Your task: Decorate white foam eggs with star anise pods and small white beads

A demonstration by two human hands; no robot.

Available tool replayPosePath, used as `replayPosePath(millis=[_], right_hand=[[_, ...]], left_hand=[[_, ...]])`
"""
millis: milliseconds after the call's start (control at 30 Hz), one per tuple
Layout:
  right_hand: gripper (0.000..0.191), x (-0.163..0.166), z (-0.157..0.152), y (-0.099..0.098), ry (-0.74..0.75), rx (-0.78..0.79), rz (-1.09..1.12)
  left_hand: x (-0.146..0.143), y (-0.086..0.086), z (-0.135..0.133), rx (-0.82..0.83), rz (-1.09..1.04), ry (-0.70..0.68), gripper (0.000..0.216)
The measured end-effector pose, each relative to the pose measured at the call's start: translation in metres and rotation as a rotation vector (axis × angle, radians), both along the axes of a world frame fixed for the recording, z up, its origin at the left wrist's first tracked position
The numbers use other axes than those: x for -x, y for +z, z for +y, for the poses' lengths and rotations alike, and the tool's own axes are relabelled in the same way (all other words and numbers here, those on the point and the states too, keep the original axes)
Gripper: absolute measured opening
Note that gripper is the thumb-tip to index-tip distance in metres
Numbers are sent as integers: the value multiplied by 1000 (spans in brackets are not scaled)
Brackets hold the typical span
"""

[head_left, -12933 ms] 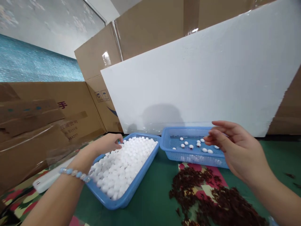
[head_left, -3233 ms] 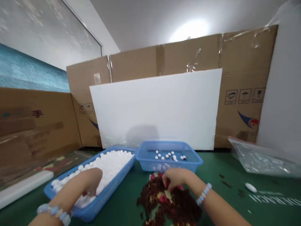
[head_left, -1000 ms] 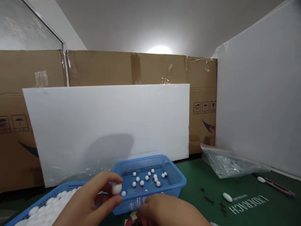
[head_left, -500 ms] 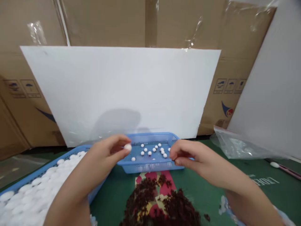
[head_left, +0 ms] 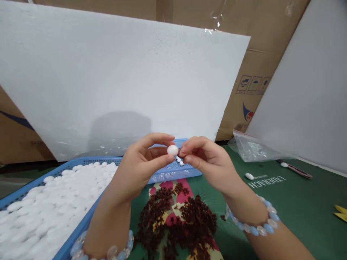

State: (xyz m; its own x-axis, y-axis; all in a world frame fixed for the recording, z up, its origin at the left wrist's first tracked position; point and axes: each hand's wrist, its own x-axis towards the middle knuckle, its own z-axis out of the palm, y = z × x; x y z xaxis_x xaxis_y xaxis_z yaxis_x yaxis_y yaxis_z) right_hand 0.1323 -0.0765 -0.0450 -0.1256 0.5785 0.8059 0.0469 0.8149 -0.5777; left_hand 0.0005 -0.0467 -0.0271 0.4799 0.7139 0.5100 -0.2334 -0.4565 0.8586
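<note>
My left hand [head_left: 141, 164] pinches a small white ball [head_left: 172, 150] between thumb and fingers, held up in front of me. My right hand [head_left: 207, 160] is closed in a pinch right beside the ball, its fingertips touching it; what they hold is too small to make out. Below my hands lies a heap of dark red dried pieces [head_left: 179, 222] on the green table. A large blue basket [head_left: 89, 216] full of white balls sits at the left. A smaller blue basket [head_left: 173, 174] with a few white balls is mostly hidden behind my hands.
A white foam board [head_left: 114, 79] leans against cardboard boxes [head_left: 257, 68] behind the baskets. A clear plastic bag [head_left: 251, 148] lies at the right. One loose white ball [head_left: 249, 176] rests on the green mat [head_left: 298, 202]. A yellow object [head_left: 340, 211] shows at the right edge.
My two hands have come together over the dark red heap; the right hand's fingertips now meet the white ball held by the left. The view has tilted down.
</note>
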Motion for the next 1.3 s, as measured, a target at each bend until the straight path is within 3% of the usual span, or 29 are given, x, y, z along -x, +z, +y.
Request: replayPosePath(millis=[400,633,900,1033,1167,1300], right_hand=[[13,2,-6,-1,-64,-78,61],[20,1,-11,2,-29,-42,34],[21,1,-20,7,-57,-8,32],[21,-7,-12,10,78,140,4],[17,-20,7,4,308,401,-179],[16,-27,19,-4,396,554,-348]], left_hand=[[-7,-1,-1,102,-165,-60,9],[-7,-3,0,109,-74,-152,13],[-1,1,-4,41,79,-96,7],[-1,-4,2,102,202,-149,7],[-3,-19,17,247,401,-242,7],[-6,-35,30,349,452,-280,13]])
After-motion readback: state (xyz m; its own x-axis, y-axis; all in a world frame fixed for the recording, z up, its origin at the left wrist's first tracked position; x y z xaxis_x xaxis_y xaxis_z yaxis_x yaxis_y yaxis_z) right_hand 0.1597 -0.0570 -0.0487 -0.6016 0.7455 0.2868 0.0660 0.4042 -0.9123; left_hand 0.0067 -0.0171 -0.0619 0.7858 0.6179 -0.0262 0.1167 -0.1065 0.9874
